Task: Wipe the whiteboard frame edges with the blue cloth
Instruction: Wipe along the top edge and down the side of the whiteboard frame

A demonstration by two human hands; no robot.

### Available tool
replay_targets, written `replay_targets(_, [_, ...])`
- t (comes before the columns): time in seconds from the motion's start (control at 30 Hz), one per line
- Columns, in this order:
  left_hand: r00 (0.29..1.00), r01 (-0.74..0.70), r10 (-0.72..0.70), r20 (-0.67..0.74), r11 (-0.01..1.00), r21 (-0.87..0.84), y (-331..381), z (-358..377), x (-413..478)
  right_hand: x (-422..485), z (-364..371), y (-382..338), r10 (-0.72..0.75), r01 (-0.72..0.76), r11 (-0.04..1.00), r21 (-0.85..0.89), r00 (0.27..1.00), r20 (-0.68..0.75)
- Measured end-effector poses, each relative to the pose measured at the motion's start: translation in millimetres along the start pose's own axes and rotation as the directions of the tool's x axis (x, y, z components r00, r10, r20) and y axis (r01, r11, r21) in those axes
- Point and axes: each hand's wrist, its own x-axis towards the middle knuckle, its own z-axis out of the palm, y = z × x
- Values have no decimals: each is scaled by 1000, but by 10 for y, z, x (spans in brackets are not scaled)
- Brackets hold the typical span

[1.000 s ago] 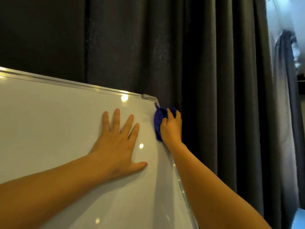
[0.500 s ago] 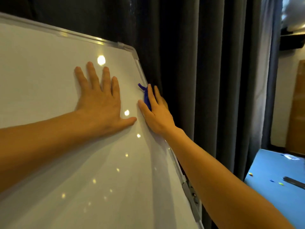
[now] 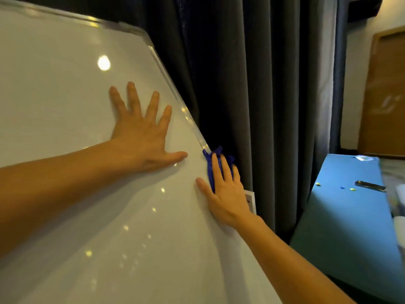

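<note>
White board: the whiteboard (image 3: pixel 65 216) is glossy and tilted, it fills the left part of the view, with dark curtain (image 3: pixel 252 84) behind it.
Frame: the silver frame (image 3: pixel 173 93) shows along the top edge and the right edge of the board.
Blue table: a table (image 3: pixel 341 227) stands to the right, well apart, with small items on it.
Left hand: the left hand (image 3: pixel 140 137) lies flat on the board near the right edge, fingers spread, it holds nothing.
Right hand: the right hand (image 3: pixel 225 191) presses on the right edge, fingers nearly straight, not closed into a fist.
Cloth: the blue cloth (image 3: pixel 211 167) is bunched under these fingers, wrapped over the right edge.
Progress: I judge the wipe is about the middle of the right edge; the lower part is probably left. For the other edges I cannot tell.
</note>
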Motion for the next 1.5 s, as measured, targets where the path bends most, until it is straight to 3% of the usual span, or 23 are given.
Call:
replay_targets(0.13, [999,-20,19,33,998,54,190,79,-28,279,24,-372,18,-18,998,63,1000,1])
replay_targets(0.23, [999,-43,44,-16,998,52,207,118,-25,175,139,-299,-20,30,995,91,994,-110])
replay_targets(0.43, [994,-91,89,-61,996,-21,319,153,5,151,155,-242,102,-33,960,278,966,-237])
replay_targets(0.67, [990,-108,105,-99,994,-29,349,250,35,-319,121,-41,20,75,955,286,949,-316])
replay_targets(0.77, [988,-107,105,-112,994,-9,347,293,77,-528,209,-111,-129,225,947,231,921,-368])
replay_targets(0.83, [990,-106,106,-88,994,-2,371,283,78,-548,229,-150,-139,245,940,237,911,-389])
replay_targets(0.9, [989,-108,109,-97,994,13,406,302,82,-446,153,-176,-100,223,945,240,893,-438])
replay_targets(0.97, [989,-104,107,-102,994,31,440,276,81,-244,64,-150,-95,151,985,86,883,-460])
replay_targets(1.03, [990,-100,103,-97,995,30,456,230,69,-110,52,-116,-35,43,999,14,934,-355])
replay_targets(1.13, [988,-117,121,-94,992,46,469,229,25,-194,201,-83,0,1,1000,5,969,-248])
replay_targets(1.27, [982,-175,178,-62,983,57,536,250,-73,-582,300,31,-1,-30,995,-94,949,-316])
replay_targets(1.5, [976,-216,216,-8,976,43,610,185,-116,-779,158,0,39,-43,999,2,892,-451])
